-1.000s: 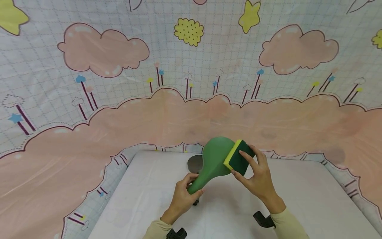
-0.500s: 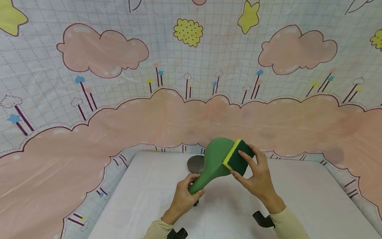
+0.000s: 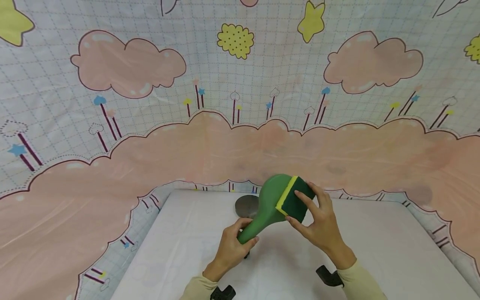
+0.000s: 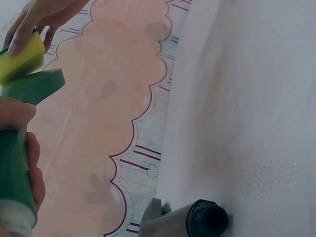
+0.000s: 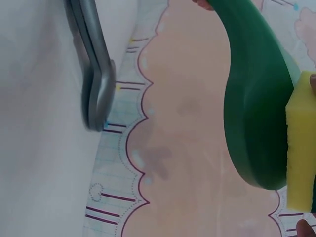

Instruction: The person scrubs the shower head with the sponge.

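Observation:
My left hand (image 3: 228, 250) grips the handle of a green scoop (image 3: 271, 198), its rounded head raised up and to the right. In the left wrist view the handle ends in a white tip. A yellow and dark green sponge (image 3: 298, 200) is pinched between the thumb and fingers of my right hand (image 3: 322, 221). The sponge's yellow side lies against the scoop's rounded head, as the right wrist view (image 5: 301, 143) shows. Whether the scoop's head is hollow is hidden.
Behind the scoop, a grey tool with a round head (image 3: 245, 206) lies on the white table (image 3: 180, 233); its handle is partly covered by my left hand. Its grey profile (image 5: 94, 74) also shows in the right wrist view. A patterned cloth (image 3: 225, 154) hangs behind the table.
My right hand has shifted slightly left with the sponge along the scoop's head. The scoop has moved a little right and down; my left hand keeps its grip.

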The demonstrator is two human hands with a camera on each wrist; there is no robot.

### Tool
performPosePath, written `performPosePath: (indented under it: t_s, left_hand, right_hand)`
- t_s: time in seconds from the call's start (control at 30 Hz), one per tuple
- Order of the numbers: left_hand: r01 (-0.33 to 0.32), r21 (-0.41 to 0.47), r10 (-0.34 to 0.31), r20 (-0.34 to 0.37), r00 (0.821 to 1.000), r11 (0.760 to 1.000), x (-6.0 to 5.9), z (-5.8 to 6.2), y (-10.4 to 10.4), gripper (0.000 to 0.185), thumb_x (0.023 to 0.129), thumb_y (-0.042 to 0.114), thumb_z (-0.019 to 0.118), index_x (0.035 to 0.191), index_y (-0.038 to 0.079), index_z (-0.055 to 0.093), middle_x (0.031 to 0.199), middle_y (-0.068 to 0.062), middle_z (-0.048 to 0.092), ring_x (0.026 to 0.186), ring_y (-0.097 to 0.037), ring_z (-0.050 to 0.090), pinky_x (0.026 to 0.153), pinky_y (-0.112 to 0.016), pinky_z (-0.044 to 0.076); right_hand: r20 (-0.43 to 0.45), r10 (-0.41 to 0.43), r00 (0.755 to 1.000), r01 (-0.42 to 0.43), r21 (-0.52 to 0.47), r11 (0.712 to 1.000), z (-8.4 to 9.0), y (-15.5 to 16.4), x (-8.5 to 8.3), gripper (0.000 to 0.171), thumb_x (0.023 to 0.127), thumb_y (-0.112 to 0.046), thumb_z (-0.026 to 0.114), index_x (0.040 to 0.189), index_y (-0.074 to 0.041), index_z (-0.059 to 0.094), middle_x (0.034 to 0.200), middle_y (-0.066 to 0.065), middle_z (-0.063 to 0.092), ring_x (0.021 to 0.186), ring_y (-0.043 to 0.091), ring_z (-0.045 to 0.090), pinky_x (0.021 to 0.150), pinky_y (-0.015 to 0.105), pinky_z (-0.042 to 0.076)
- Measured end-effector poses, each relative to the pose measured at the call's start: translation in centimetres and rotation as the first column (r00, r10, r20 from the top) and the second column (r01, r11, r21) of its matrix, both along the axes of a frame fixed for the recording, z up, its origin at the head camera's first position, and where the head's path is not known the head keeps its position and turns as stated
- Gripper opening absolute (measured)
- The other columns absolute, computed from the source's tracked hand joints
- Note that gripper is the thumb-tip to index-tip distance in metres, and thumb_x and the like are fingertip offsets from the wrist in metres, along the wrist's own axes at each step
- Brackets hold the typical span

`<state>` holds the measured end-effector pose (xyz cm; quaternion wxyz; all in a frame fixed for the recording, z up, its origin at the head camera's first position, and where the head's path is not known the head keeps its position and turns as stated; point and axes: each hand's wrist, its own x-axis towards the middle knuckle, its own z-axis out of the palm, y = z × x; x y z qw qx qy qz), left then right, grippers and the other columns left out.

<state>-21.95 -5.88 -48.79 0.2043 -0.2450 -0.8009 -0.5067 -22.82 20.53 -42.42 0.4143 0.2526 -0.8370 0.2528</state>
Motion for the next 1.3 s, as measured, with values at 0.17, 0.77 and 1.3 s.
performPosePath:
  t_s: [0.17,0.77,1.3]
  left_hand:
    - [-0.006,-0.044,0.003,-0.060,0.998,0.999,0.0,-0.1,-0.1,0.047,0.071,0.008,0.085,0.113,0.014,0.065,0.091,0.001,0.070,0.078,-0.004,0.059,0.068,-0.022,0.048]
    - [-0.027,-0.089,0.010,-0.184,0.983,0.996,0.0,-0.2,-0.1,0.048,0.069,0.009,0.087,0.112,0.011,0.065,0.091,-0.001,0.071,0.077,-0.004,0.059,0.069,-0.022,0.050]
    - [-0.042,-0.114,0.018,-0.203,0.979,0.993,0.2,-0.3,0.1,0.048,0.068,0.009,0.087,0.111,0.012,0.066,0.093,-0.001,0.071,0.076,-0.004,0.059,0.068,-0.022,0.051]
  right_hand:
    - [-0.001,-0.002,1.000,0.002,-0.020,1.000,0.4,0.7,-0.4,0.074,0.086,-0.070,0.054,0.131,-0.011,0.061,0.145,0.026,0.043,0.131,0.043,0.041,0.090,0.066,0.049]
    - [0.035,-0.014,0.999,0.015,-0.025,1.000,0.6,0.6,-0.1,0.077,0.085,-0.073,0.052,0.132,-0.012,0.060,0.146,0.024,0.042,0.133,0.042,0.039,0.093,0.065,0.048]
    - [-0.066,0.026,0.997,-0.026,0.008,1.000,1.1,-0.7,0.2,0.071,0.087,-0.069,0.054,0.131,-0.012,0.062,0.144,0.025,0.045,0.131,0.041,0.042,0.090,0.066,0.048]
